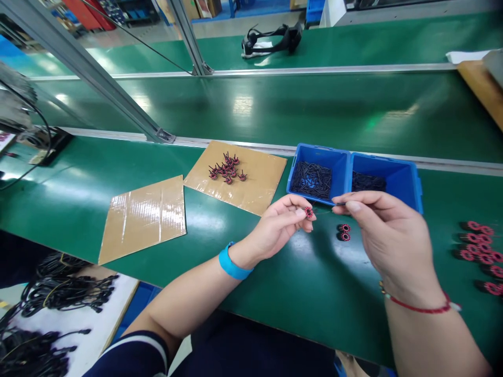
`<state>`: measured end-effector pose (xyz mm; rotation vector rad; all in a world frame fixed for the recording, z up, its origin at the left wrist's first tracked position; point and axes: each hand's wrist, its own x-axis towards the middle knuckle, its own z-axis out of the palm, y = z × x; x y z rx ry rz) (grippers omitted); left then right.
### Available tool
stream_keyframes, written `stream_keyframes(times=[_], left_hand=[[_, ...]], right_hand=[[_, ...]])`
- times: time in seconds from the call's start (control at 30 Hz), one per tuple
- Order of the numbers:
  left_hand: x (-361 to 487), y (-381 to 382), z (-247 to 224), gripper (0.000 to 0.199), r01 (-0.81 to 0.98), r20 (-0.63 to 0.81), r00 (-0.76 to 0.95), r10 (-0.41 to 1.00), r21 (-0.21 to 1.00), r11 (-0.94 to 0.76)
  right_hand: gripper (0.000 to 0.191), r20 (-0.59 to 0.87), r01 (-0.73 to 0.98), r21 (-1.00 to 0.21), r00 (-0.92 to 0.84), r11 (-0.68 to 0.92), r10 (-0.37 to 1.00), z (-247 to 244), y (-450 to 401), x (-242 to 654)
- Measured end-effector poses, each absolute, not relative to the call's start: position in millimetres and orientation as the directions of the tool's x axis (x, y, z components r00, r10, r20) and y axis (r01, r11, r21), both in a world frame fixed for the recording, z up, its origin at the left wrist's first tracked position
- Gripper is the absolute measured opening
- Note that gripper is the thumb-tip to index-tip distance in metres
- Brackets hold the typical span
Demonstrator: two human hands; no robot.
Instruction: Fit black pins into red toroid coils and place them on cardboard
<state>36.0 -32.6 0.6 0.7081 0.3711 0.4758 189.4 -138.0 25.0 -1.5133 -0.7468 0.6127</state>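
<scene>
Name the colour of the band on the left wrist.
Bright blue wristband, in the head view.

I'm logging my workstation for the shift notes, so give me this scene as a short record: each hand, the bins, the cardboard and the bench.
Left hand: pinching a red-and-black part
Right hand: pinching a thin dark piece
Bins: two blue bins side by side, both holding small dark pieces
Cardboard: two sheets; the right sheet bears a cluster of red-and-black parts
Bench: green surface, two more parts near the hands, a larger group at far right
</scene>
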Motion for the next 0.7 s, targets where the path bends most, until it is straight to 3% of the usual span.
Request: stream_keyframes(times=[0.7], left_hand=[[36.5,-31.6,1.6,0.022,-0.266,-0.185,0.819,0.543,0.717,0.645]], right_hand=[[0.006,0.019,0.079,-0.996,0.561,-0.03,0.827,36.5,-140.4,182.8]])
